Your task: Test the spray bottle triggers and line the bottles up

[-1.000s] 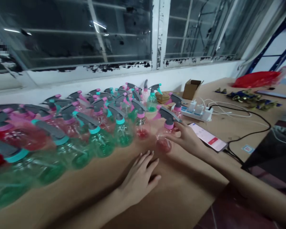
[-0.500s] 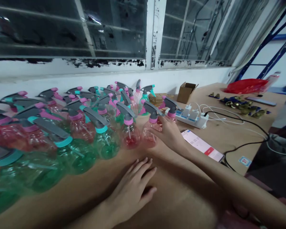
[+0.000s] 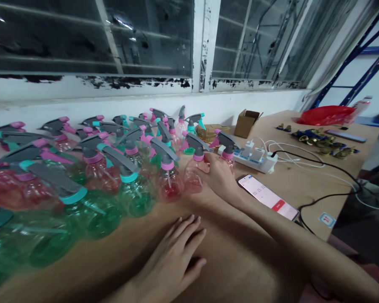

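My left hand (image 3: 177, 256) lies palm down on the brown tabletop (image 3: 240, 261), fingers stretched out and a little apart, holding nothing. My right hand (image 3: 219, 174) is closed around the side of a clear pink spray bottle (image 3: 193, 179) with a grey and pink trigger head. Its thumb lies across the front of the bottle; the other fingers are partly hidden behind. Just right of that hand stands another pink spray bottle (image 3: 229, 155), partly covered by it. To the left is a red-tinted spray bottle (image 3: 169, 185), then a green one (image 3: 137, 198) with a turquoise collar.
Several more pink and green spray bottles (image 3: 97, 210) crowd the left side up to the wall. A phone (image 3: 268, 200) with a running timer lies right of my forearm, near a white power strip (image 3: 255, 160) with cables. Farther back are a small cardboard box (image 3: 246, 123) and brass fittings (image 3: 316, 139).
My right hand and the pink spray bottle in it have shifted slightly left, nearer the red-tinted one. The left hand stays flat on the table. The view has turned a little.
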{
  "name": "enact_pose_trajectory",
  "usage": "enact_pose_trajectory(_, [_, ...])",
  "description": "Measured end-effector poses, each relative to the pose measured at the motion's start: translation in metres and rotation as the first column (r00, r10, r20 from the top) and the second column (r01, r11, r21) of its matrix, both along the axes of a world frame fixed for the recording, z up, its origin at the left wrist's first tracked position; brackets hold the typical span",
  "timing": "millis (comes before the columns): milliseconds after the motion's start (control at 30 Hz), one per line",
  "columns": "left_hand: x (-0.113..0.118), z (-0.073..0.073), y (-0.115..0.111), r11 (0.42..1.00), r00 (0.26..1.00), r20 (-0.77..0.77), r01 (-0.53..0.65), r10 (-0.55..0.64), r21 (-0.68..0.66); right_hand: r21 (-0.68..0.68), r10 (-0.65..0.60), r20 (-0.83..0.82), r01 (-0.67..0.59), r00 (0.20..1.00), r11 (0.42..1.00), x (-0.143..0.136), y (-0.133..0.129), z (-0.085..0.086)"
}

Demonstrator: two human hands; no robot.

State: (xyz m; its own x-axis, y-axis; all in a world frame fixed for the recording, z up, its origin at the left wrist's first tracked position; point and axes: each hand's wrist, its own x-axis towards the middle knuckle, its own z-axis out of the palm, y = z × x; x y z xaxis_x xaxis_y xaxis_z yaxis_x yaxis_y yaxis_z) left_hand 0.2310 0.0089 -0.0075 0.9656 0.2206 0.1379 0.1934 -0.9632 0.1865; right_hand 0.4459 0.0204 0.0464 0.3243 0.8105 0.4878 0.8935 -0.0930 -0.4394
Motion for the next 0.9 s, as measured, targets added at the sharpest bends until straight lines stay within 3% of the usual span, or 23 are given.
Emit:
enact_pose_trajectory(200, [0.000, 0.001, -0.001, 1.000, 1.000, 0.004, -0.014, 0.014, 0.005, 0.096, 0.028, -0.024, -0.026, 0.999, 0.995, 0.001, -0.022, -0.003])
enact_pose_trajectory(333, [0.000, 0.000, -0.001, 0.999, 0.999, 0.036, -0.039, 0.040, -0.024, 0.140, 0.037, -0.124, -0.020, 0.992, 0.990, 0.024, -0.055, -0.003])
enact_pose_trajectory(400, [0.000, 0.001, -0.001, 0.999, 0.997, 0.059, -0.043, 0.045, -0.029, 0.158, -0.020, -0.166, 0.047, 0.986, 0.986, 0.040, -0.063, -0.003])
enact_pose_trajectory(533, [0.001, 0.003, -0.003, 0.998, 0.996, 0.073, -0.048, 0.050, -0.029, 0.186, -0.132, -0.207, 0.171, 0.969, 0.967, 0.065, -0.051, -0.005])
enact_pose_trajectory(733, [0.001, 0.007, -0.009, 0.996, 0.993, 0.086, -0.080, 0.082, -0.026, 0.138, -0.042, -0.170, 0.066, 0.985, 0.988, 0.072, -0.022, -0.008])
enact_pose_trajectory(900, [0.007, 0.010, -0.015, 0.966, 0.977, 0.114, -0.156, 0.181, -0.204, 0.092, -0.044, -0.147, 0.058, 0.988, 0.994, 0.069, -0.042, -0.010])
